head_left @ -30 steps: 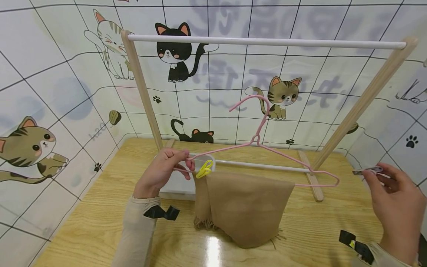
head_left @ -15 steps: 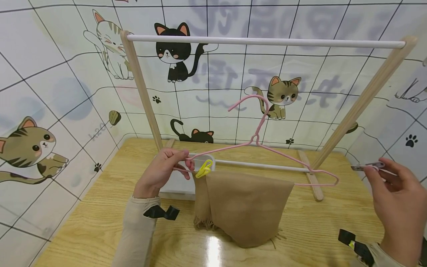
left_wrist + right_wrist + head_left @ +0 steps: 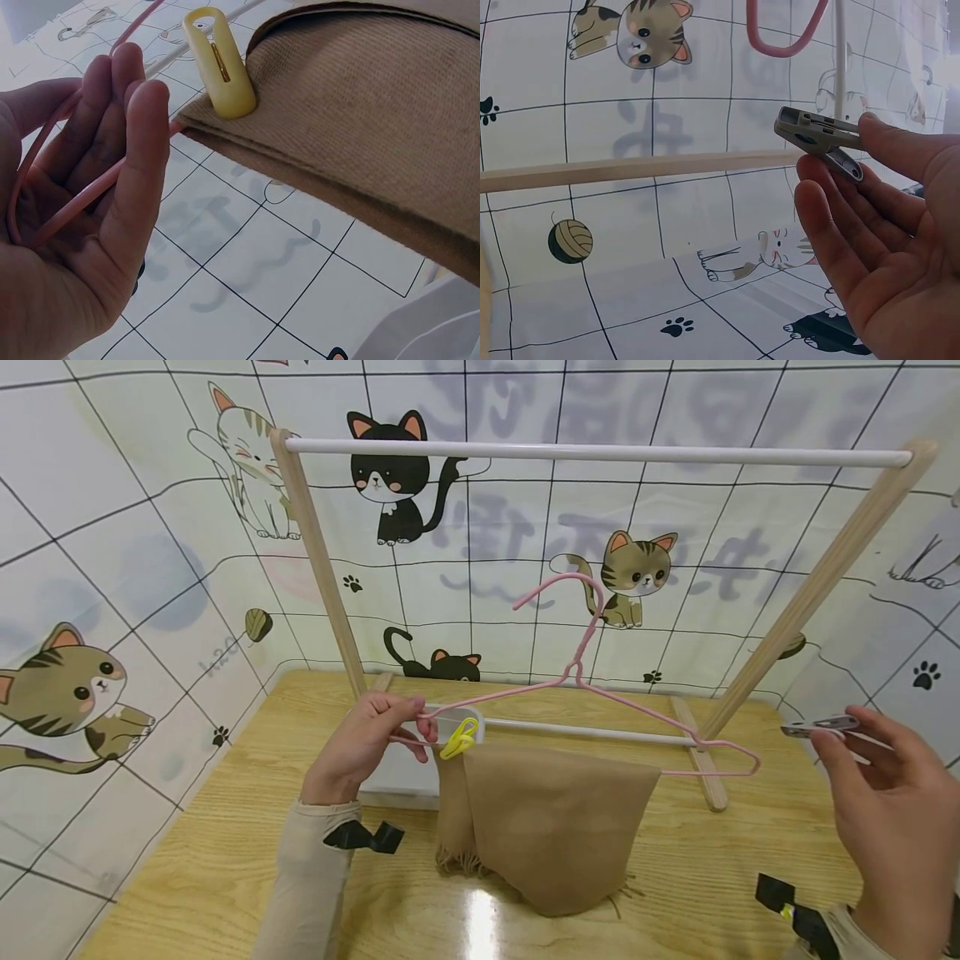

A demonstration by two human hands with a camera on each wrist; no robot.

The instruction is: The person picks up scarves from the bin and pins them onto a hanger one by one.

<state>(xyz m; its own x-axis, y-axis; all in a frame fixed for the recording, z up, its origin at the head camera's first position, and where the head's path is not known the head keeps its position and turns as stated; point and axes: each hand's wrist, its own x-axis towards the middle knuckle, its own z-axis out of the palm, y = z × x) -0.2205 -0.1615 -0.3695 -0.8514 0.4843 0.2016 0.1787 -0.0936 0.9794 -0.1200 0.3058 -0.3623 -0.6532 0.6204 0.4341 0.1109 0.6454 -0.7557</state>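
My left hand point(image 3: 369, 739) grips the left end of a pink clothes hanger point(image 3: 517, 693), whose hook points up. Folded over the hanger's bottom bar hangs a brown fringed scarf point(image 3: 562, 827). A yellow clothespin point(image 3: 459, 739) clamps the scarf's left top edge to the bar, just beside my left fingers; the left wrist view shows this yellow clothespin point(image 3: 220, 64) close up. Off to the right of the hanger's free end, my right hand point(image 3: 888, 802) pinches a grey clothespin point(image 3: 817, 135) between thumb and fingers. No clothespin sits on the scarf's right top corner.
A drying rack with a white top rod point(image 3: 600, 454) and wooden legs point(image 3: 817, 593) stands behind the hanger on a wooden table point(image 3: 210, 827). A white bin point(image 3: 397, 781) stands behind my left hand. Walls covered with cat-patterned cloth close in the back and sides.
My right hand has moved slightly left and up with the grey clothespin. The left hand, hanger and scarf have stayed practically still.
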